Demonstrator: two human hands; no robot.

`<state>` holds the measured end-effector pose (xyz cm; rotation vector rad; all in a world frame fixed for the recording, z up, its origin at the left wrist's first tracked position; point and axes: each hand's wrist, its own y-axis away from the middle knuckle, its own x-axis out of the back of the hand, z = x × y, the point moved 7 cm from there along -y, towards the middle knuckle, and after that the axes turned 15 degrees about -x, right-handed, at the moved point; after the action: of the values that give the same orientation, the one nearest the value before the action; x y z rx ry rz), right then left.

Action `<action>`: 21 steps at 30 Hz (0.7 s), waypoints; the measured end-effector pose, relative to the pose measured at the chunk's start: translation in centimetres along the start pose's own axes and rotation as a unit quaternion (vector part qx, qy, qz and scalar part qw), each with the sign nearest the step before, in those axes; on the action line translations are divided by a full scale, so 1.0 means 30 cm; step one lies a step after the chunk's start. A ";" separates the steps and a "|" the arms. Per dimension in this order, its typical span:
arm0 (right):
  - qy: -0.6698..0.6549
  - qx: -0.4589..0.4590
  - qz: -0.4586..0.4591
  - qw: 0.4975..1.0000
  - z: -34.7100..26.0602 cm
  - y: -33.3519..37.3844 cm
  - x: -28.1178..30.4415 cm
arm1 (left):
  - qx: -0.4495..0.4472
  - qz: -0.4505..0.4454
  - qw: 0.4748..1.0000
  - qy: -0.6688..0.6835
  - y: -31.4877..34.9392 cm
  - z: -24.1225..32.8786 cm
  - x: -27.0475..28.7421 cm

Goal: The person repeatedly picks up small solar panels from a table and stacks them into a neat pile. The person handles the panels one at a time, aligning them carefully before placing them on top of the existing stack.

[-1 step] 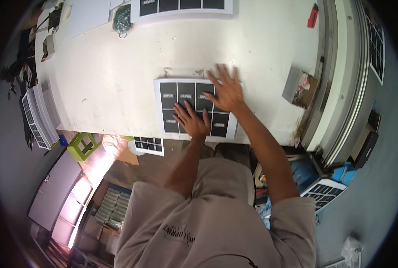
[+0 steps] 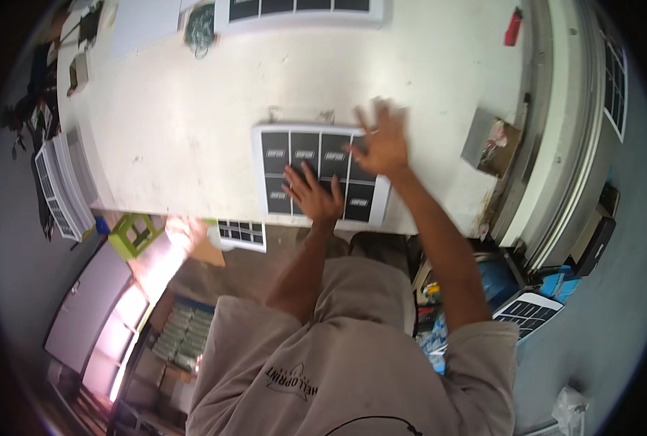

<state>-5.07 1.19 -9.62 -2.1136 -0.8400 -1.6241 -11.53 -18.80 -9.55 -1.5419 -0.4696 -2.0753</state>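
Note:
A stack of printed sheets (image 2: pixel 277 168), white with a grid of black rectangular labels, lies near the front edge of the white table. My left hand (image 2: pixel 314 195) rests flat on the lower middle of the top sheet, its fingers spread. Over the stack's upper right corner is my right hand (image 2: pixel 383 145), fingers apart and somewhat smeared by motion. Whether its palm touches the paper I cannot tell. Neither hand holds anything.
Another printed stack (image 2: pixel 298 20) lies at the table's far side, with a dark green bundle (image 2: pixel 200 29) beside it. A red cutter (image 2: pixel 512 27) and a small open box (image 2: pixel 492 143) are on the right. A green stool (image 2: pixel 136 236) stands below the table's left.
My right hand has shifted a little to the right, toward the stack's right edge. My left hand stays in place on the sheet.

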 end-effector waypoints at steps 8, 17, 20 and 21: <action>0.006 -0.034 0.010 0.999 -0.002 -0.039 0.050 | -0.005 -0.025 1.000 -0.001 -0.034 -0.014 -0.024; -0.023 -0.211 0.035 0.976 -0.081 0.316 -0.046 | -0.016 -0.019 1.000 0.005 -0.005 -0.020 -0.013; -0.079 -0.203 0.064 0.974 -0.092 0.352 -0.019 | -0.020 -0.015 1.000 0.015 0.015 -0.015 0.011; -0.090 -0.206 0.062 0.972 -0.102 0.371 -0.019 | -0.023 -0.020 0.999 0.024 0.035 -0.024 0.029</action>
<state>-0.34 -9.28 -8.38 -2.5696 -0.4319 -1.6707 -11.66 -20.21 -8.96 -1.5166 -0.4408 -2.1616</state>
